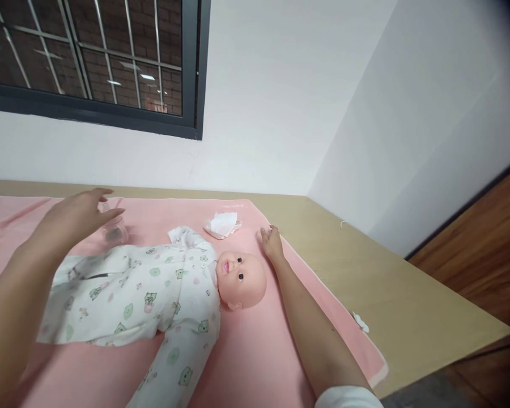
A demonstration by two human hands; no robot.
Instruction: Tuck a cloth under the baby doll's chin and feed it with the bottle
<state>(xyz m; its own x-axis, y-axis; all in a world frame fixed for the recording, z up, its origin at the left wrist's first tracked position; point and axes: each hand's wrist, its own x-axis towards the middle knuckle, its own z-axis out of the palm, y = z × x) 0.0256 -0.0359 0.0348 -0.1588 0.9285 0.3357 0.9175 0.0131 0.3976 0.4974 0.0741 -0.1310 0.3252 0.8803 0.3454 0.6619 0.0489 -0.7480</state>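
A baby doll lies on its back on a pink mat, head toward the right, dressed in a white romper with green bear prints. My left hand hovers past the doll's body with thumb and fingers apart, in front of a clear plastic container that it partly covers. Beyond the doll's head, my right hand is at the mat's far right border, its fingers curled together. Whatever those fingers hold, if anything, is too small to make out.
A white folded pad in a clear wrapper lies on the mat above the doll's head. A small white object rests at the mat's right edge. The wooden table meets a white wall with a barred window.
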